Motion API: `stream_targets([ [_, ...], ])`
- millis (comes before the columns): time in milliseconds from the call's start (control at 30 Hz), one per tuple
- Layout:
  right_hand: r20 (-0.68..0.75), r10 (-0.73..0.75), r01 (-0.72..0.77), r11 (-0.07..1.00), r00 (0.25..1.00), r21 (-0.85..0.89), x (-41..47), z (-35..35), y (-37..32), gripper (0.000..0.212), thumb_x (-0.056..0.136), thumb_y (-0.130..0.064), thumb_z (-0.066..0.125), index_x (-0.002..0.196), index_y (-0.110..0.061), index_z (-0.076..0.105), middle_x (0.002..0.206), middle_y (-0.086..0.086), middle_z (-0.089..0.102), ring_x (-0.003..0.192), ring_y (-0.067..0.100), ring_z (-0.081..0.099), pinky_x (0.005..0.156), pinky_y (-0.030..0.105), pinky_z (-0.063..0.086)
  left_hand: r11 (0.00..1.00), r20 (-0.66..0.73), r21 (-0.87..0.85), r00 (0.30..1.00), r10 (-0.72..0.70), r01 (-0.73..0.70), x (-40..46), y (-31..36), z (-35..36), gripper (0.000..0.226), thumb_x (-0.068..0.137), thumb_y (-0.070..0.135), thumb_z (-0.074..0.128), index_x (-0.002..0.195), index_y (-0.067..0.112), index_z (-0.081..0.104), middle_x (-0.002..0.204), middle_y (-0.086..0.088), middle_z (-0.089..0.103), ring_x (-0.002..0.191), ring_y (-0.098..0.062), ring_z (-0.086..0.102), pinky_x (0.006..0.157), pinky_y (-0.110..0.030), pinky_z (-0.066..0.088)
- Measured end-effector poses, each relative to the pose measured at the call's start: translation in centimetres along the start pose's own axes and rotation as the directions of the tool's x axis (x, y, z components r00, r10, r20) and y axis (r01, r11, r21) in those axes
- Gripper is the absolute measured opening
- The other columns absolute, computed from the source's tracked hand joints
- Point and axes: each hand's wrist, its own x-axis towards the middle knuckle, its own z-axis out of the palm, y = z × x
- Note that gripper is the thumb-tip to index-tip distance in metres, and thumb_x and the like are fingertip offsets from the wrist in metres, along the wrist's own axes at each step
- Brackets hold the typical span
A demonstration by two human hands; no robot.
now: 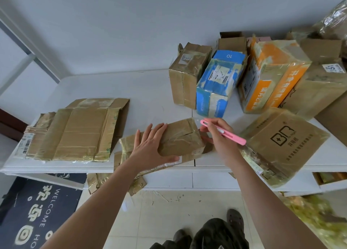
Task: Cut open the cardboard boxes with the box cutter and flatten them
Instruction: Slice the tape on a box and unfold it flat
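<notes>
**Box cutter poised at the end of a taped carton**

Feet and a dark welcome mat (37,211) lie nearest, below the white table (150,91). On its front edge sits the small taped box (180,138), my landmark. The left hand (150,145) lies flat on it, fingers straight and spread, likely pinning it against the coming cut. At the box's right end the right hand (217,134) pinches the pink box cutter (223,132), angled toward the end seam; the blade tip is too small to make out. Left of the box rests a pile of flattened cardboard (75,130). Right of it leans a printed brown carton (281,141). Beyond it stand uncut boxes (221,83), the farthest cut off by the frame.
</notes>
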Motion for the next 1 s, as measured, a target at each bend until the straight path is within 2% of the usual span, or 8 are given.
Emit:
stream_targets([
  [167, -0.019, 0.028, -0.028, 0.999, 0.999, 0.045, 1.9, -1.5, -0.7, 0.018, 0.099, -0.007, 0.055, 0.108, 0.005, 0.064, 0.093, 0.014, 0.071, 0.092, 0.019, 0.069, 0.092, 0.046, 0.056, 1.0, -0.007, -0.021, 1.0, 0.004, -0.005, 0.0, -0.2, 0.1, 0.12, 0.058, 0.091, 0.044, 0.154, 0.037, -0.002, 0.16, 0.018, 0.002, 0.149, -0.014, -0.012, 0.113, -0.045, -0.023],
  [267, -0.09, 0.003, 0.002, 0.999, 0.996, 0.05, 2.3, -2.2, -1.0, 0.016, 0.098, -0.003, 0.055, 0.106, 0.008, 0.065, 0.098, 0.018, 0.071, 0.094, 0.025, 0.069, 0.096, 0.043, 0.055, 1.0, -0.002, -0.031, 1.0, 0.007, -0.007, 0.1, -0.2, 0.1, 0.119, 0.058, 0.09, 0.046, 0.154, 0.037, -0.001, 0.16, 0.019, 0.003, 0.149, -0.012, -0.012, 0.113, -0.044, -0.024],
  [433, -0.015, 0.055, -0.055, 0.997, 0.998, 0.052, 0.9, -1.1, -0.7, 0.017, 0.096, -0.001, 0.055, 0.106, 0.01, 0.064, 0.105, 0.023, 0.07, 0.091, 0.02, 0.072, 0.088, 0.033, 0.058, 1.0, -0.005, -0.023, 1.0, 0.006, -0.006, 0.3, -0.3, 0.1, 0.118, 0.059, 0.089, 0.046, 0.154, 0.037, -0.001, 0.16, 0.017, 0.003, 0.149, -0.015, -0.011, 0.112, -0.044, -0.024],
  [600, -0.057, 0.064, -0.063, 0.998, 0.996, 0.019, 0.2, -0.4, 0.0, 0.016, 0.098, -0.01, 0.058, 0.105, -0.001, 0.068, 0.095, 0.014, 0.073, 0.098, 0.023, 0.07, 0.089, 0.044, 0.056, 1.0, -0.001, -0.021, 1.0, 0.004, -0.004, 0.3, -0.3, 0.1, 0.117, 0.06, 0.089, 0.046, 0.154, 0.037, -0.001, 0.159, 0.018, 0.003, 0.149, -0.014, -0.01, 0.111, -0.043, -0.025],
  [700, -0.05, 0.096, -0.094, 0.995, 0.994, 0.043, 0.1, -0.3, 0.1, 0.013, 0.098, -0.015, 0.059, 0.102, -0.011, 0.071, 0.096, 0.01, 0.073, 0.103, 0.026, 0.068, 0.096, 0.056, 0.052, 1.0, 0.001, -0.016, 1.0, 0.003, -0.003, 0.3, -0.2, 0.1, 0.118, 0.058, 0.089, 0.045, 0.154, 0.037, -0.001, 0.159, 0.019, 0.003, 0.149, -0.013, -0.01, 0.111, -0.043, -0.026],
  [833, -0.02, 0.097, -0.095, 0.992, 0.995, 0.079, 0.3, 0.5, 0.5, 0.014, 0.098, -0.017, 0.058, 0.1, -0.013, 0.071, 0.095, 0.009, 0.074, 0.104, 0.023, 0.068, 0.101, 0.06, 0.047, 1.0, -0.002, -0.027, 1.0, 0.005, -0.005, 0.3, -0.1, 0.0, 0.118, 0.059, 0.088, 0.047, 0.154, 0.036, 0.0, 0.159, 0.018, 0.005, 0.149, -0.014, -0.009, 0.111, -0.044, -0.024],
  [1000, -0.083, 0.158, -0.138, 0.967, 0.984, 0.212, 0.2, 0.4, 1.3, 0.014, 0.098, -0.014, 0.057, 0.101, -0.011, 0.071, 0.094, 0.012, 0.073, 0.105, 0.033, 0.067, 0.091, 0.068, 0.049, 1.0, -0.003, -0.024, 1.0, 0.005, -0.005, 0.2, 0.1, -0.1, 0.117, 0.06, 0.086, 0.048, 0.154, 0.036, 0.0, 0.159, 0.018, 0.004, 0.149, -0.014, -0.009, 0.111, -0.044, -0.025],
])
